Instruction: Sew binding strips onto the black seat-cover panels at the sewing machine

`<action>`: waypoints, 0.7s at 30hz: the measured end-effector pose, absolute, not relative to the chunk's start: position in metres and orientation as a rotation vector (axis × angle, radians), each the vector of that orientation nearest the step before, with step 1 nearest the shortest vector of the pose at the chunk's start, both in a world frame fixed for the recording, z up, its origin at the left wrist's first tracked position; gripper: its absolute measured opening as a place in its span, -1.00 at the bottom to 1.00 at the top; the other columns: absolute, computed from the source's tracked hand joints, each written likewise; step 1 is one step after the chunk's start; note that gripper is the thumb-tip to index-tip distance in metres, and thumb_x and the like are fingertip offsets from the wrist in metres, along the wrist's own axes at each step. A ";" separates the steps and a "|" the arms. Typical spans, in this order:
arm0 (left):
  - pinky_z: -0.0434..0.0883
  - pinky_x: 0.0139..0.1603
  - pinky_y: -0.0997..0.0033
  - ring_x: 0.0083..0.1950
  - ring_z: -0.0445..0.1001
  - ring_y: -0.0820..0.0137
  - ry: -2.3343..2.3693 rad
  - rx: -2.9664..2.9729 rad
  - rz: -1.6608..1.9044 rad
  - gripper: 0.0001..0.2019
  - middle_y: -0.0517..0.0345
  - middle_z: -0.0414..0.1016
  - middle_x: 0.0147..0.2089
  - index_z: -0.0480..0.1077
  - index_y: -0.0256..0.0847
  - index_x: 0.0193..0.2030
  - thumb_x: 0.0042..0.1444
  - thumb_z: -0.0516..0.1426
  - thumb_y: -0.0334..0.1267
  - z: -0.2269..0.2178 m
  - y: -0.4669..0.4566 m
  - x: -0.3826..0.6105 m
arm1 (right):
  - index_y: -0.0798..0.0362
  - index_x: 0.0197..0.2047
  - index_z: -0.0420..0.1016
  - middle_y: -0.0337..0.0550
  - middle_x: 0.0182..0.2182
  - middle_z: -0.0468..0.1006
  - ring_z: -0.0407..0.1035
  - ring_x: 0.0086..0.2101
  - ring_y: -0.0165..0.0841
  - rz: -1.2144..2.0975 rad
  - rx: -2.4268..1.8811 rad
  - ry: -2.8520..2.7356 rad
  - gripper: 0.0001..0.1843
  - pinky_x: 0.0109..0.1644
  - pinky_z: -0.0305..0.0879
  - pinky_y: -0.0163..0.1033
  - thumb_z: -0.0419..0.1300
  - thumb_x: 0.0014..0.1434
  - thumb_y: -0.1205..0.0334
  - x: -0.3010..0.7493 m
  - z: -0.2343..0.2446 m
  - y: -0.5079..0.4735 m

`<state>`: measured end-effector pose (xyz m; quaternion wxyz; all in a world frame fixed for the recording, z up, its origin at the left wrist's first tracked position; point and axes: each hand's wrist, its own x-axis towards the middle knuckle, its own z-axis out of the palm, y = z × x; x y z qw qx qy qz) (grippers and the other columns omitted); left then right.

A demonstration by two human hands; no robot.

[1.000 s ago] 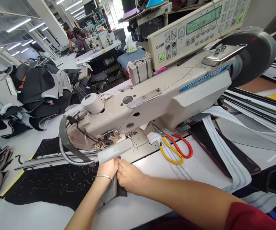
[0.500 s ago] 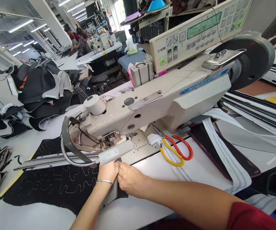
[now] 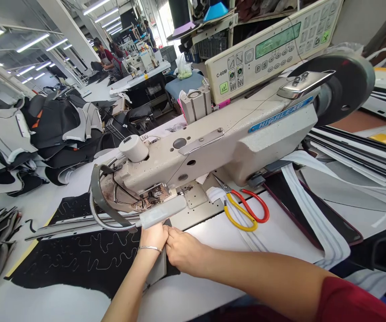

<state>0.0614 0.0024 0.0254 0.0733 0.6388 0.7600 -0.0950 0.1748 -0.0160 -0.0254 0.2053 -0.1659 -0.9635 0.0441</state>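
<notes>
My left hand [image 3: 153, 238], with a bracelet at its wrist, is closed with its fingertips partly hidden under the grey lamp tube [image 3: 162, 213] of the sewing machine [image 3: 213, 138]. Right beside it, my right hand [image 3: 184, 250] has its fingers curled and pressed together, touching the left. Between them they pinch the edge of a black and grey fabric piece [image 3: 79, 264], just in front of the needle area. Wavy stitch lines run over its black part, which spreads left across the table. The exact spot they grip is hidden by the fingers.
Scissors [image 3: 229, 191] with red and yellow handles lie right of my hands on the machine bed. A white striped band [image 3: 307, 210] trails over a dark panel at right. The control box [image 3: 276, 47] stands behind. Grey and black sewn pieces [image 3: 55, 120] are heaped at left.
The camera view has shifted slightly. My hands hold the same grip, almost in the same place, and the fabric has hardly moved against the machine.
</notes>
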 end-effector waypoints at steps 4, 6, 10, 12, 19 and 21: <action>0.26 0.00 0.38 -0.08 0.39 0.29 2.294 1.955 -0.346 -0.62 0.05 0.45 -0.17 0.38 -0.17 -0.06 -0.02 -0.04 -0.42 0.022 -0.004 0.065 | 0.23 -0.33 0.48 0.11 -0.30 0.45 0.26 -0.17 -0.14 0.224 -0.428 -2.766 -0.87 -0.15 0.23 -0.12 0.15 0.01 0.41 0.178 -0.017 -0.017; 0.25 0.01 0.36 -0.08 0.38 0.27 2.299 1.995 -0.362 -0.60 0.03 0.44 -0.18 0.36 -0.19 -0.02 0.01 -0.08 -0.42 0.019 -0.008 0.066 | 0.21 -0.36 0.49 0.08 -0.31 0.46 0.27 -0.21 -0.16 0.237 -0.407 -2.775 -0.89 -0.19 0.24 -0.14 0.14 0.01 0.43 0.180 -0.015 -0.018; 0.25 0.03 0.34 -0.08 0.38 0.26 2.288 2.013 -0.382 -0.57 0.01 0.43 -0.15 0.32 -0.21 0.04 0.03 -0.12 -0.42 0.015 -0.010 0.064 | 0.20 -0.38 0.49 0.08 -0.33 0.46 0.27 -0.24 -0.17 0.233 -0.397 -2.776 -0.91 -0.22 0.24 -0.15 0.16 0.00 0.43 0.181 -0.015 -0.017; 0.24 0.06 0.34 -0.04 0.37 0.26 2.296 1.982 -0.368 -0.57 0.02 0.43 -0.11 0.33 -0.20 0.03 0.02 -0.11 -0.42 0.016 -0.008 0.063 | 0.19 -0.39 0.49 0.09 -0.32 0.46 0.26 -0.22 -0.16 0.242 -0.414 -2.774 -0.92 -0.23 0.24 -0.15 0.18 -0.01 0.40 0.181 -0.015 -0.017; 0.27 0.06 0.36 0.00 0.36 0.27 2.338 1.905 -0.242 -0.59 0.05 0.47 -0.09 0.39 -0.22 -0.03 -0.02 -0.07 -0.41 0.017 -0.002 0.062 | 0.15 -0.45 0.49 0.05 -0.38 0.46 0.26 -0.22 -0.16 0.305 -0.438 -2.782 -0.96 -0.24 0.25 -0.15 0.22 -0.02 0.35 0.178 -0.015 -0.018; 0.27 0.06 0.36 0.00 0.36 0.28 2.347 1.905 -0.220 -0.60 0.06 0.47 -0.10 0.40 -0.20 -0.06 -0.01 -0.08 -0.41 0.016 -0.002 0.063 | 0.13 -0.48 0.48 0.03 -0.39 0.45 0.26 -0.23 -0.17 0.307 -0.430 -2.775 -0.96 -0.23 0.25 -0.14 0.23 -0.02 0.35 0.178 -0.017 -0.018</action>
